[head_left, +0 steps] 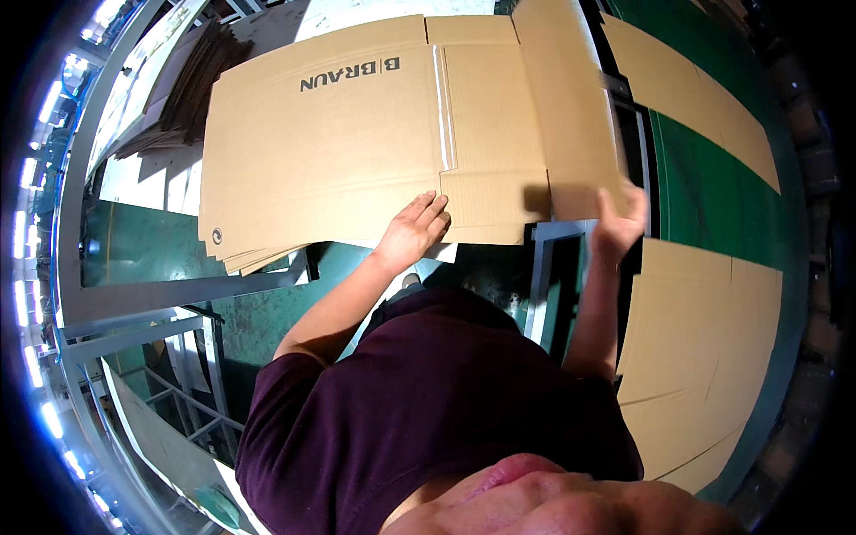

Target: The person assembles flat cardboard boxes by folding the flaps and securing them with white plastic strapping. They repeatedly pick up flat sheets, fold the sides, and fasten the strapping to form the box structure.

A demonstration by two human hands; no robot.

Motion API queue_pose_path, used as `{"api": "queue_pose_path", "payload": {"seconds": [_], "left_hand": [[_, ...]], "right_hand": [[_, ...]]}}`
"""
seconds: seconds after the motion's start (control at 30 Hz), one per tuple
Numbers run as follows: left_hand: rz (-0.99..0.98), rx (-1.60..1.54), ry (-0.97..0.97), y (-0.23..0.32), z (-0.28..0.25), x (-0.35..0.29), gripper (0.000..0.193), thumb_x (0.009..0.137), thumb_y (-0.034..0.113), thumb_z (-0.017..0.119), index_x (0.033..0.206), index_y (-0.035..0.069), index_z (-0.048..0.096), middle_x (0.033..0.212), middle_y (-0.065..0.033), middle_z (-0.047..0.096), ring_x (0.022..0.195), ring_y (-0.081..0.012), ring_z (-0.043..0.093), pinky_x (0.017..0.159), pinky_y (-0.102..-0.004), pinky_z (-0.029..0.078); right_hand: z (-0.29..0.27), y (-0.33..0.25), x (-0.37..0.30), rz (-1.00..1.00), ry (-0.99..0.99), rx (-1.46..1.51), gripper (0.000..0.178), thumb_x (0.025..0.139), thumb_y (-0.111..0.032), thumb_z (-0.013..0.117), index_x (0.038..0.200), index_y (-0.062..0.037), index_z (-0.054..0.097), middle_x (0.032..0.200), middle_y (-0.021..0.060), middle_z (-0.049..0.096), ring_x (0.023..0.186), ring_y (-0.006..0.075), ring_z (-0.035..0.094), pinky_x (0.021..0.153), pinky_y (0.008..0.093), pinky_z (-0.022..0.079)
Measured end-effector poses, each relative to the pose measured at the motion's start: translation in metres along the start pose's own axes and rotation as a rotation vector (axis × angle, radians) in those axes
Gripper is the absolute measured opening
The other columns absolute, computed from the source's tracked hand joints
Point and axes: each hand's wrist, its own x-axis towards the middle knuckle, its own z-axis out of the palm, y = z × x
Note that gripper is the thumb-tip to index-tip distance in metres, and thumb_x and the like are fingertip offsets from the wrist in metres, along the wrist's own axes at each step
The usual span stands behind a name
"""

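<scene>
A flat brown cardboard box blank (330,147) with dark print lies on a small stack of similar sheets, whose edges show at its near left corner. My left hand (415,230) rests flat on the blank's near edge, fingers stretched out. Along the blank's right part runs a whitish strip (443,107). Farther right, a cardboard panel (580,116) stands partly raised, somewhat blurred. My right hand (620,223) holds this panel's near right corner, thumb on the inner side. Whether the panel is joined to the blank I cannot tell.
Folded brown cardboard (174,94) is piled at the far left on a white surface. On my right, a green conveyor belt (713,178) carries flat cardboard blanks (700,348). A grey metal frame (178,299) runs along the near left.
</scene>
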Motion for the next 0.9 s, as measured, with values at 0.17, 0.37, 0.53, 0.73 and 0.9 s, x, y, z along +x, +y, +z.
{"api": "queue_pose_path", "payload": {"seconds": [0.17,0.37,0.53,0.73,0.9], "left_hand": [[0.049,-0.040,-0.003,-0.004,0.010,-0.001,0.020,0.076,0.017,0.064,0.091,0.004,0.060,0.111,-0.0133,0.061,0.107,-0.0320,0.059,0.092,-0.0404,0.049],[0.019,-0.094,0.020,-0.009,0.023,-0.005,0.022,0.073,0.019,0.067,0.090,0.006,0.062,0.110,-0.0112,0.062,0.107,-0.0284,0.059,0.091,-0.0387,0.048],[-0.007,-0.192,0.030,-0.020,0.022,-0.009,0.032,0.072,0.024,0.069,0.098,0.006,0.063,0.113,-0.0102,0.060,0.104,-0.0249,0.059,0.089,-0.0371,0.047],[0.040,-0.119,-0.122,-0.024,0.007,0.014,0.046,0.070,0.032,0.068,0.104,0.001,0.061,0.114,-0.0134,0.057,0.097,-0.0266,0.055,0.086,-0.0377,0.044],[0.148,-0.333,-0.200,-0.044,0.005,0.030,0.033,0.067,0.030,0.069,0.086,0.003,0.060,0.095,-0.0112,0.053,0.086,-0.0280,0.050,0.078,-0.0388,0.043]], "right_hand": [[0.100,0.038,-0.077,-0.626,-0.705,-0.681,0.027,0.069,-0.003,0.057,0.096,0.0001,0.062,0.105,0.0187,0.064,0.099,0.0324,0.061,0.093,0.0413,0.047],[0.112,0.072,-0.089,-0.685,-0.759,-0.756,0.017,0.073,-0.005,0.055,0.087,0.0020,0.061,0.104,0.0210,0.063,0.100,0.0353,0.061,0.093,0.0425,0.047],[0.112,0.070,-0.092,-0.655,-0.735,-0.695,0.019,0.075,-0.010,0.059,0.088,0.0029,0.061,0.108,0.0231,0.061,0.104,0.0364,0.058,0.094,0.0452,0.046],[0.101,0.069,-0.087,-0.353,-0.837,-0.570,0.030,0.071,-0.011,0.065,0.100,-0.0046,0.061,0.120,0.0152,0.057,0.114,0.0344,0.053,0.095,0.0433,0.044],[0.103,0.142,0.027,-0.498,-0.054,-1.105,0.027,0.087,-0.019,0.051,0.104,0.0007,0.060,0.112,0.0229,0.058,0.104,0.0398,0.053,0.088,0.0483,0.041]]}}
